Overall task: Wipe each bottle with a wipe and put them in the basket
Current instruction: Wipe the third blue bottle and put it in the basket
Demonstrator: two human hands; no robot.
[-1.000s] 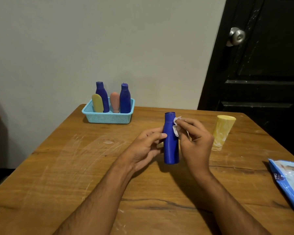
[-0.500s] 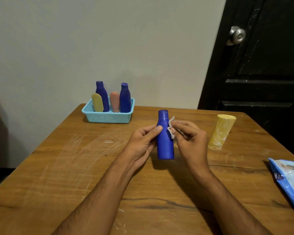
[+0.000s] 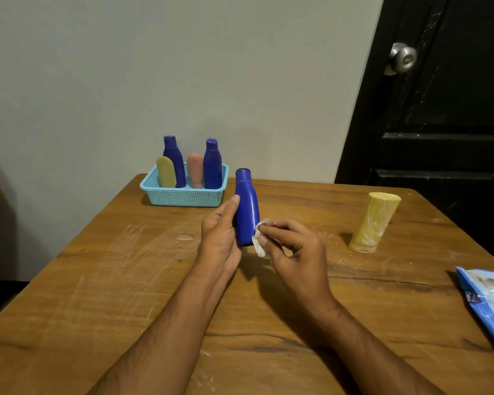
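Observation:
My left hand (image 3: 221, 232) grips a blue bottle (image 3: 247, 206) above the middle of the wooden table, its cap tilted slightly left. My right hand (image 3: 294, 249) pinches a small white wipe (image 3: 258, 239) against the bottle's lower right side. A turquoise basket (image 3: 183, 196) stands at the back left of the table. It holds two blue bottles (image 3: 173, 159), a yellow bottle (image 3: 166, 171) and a pinkish bottle (image 3: 195, 169), all upright. A yellow bottle (image 3: 374, 222) stands alone on the table to the right.
A blue pack of wipes (image 3: 489, 306) lies at the table's right edge, partly out of frame. A grey wall runs behind the table, with a black door (image 3: 439, 109) and its metal knob (image 3: 402, 58) at the back right.
The blue bottle has moved left and away, toward the basket. The wipe has slid from near the bottle's neck down to its lower part.

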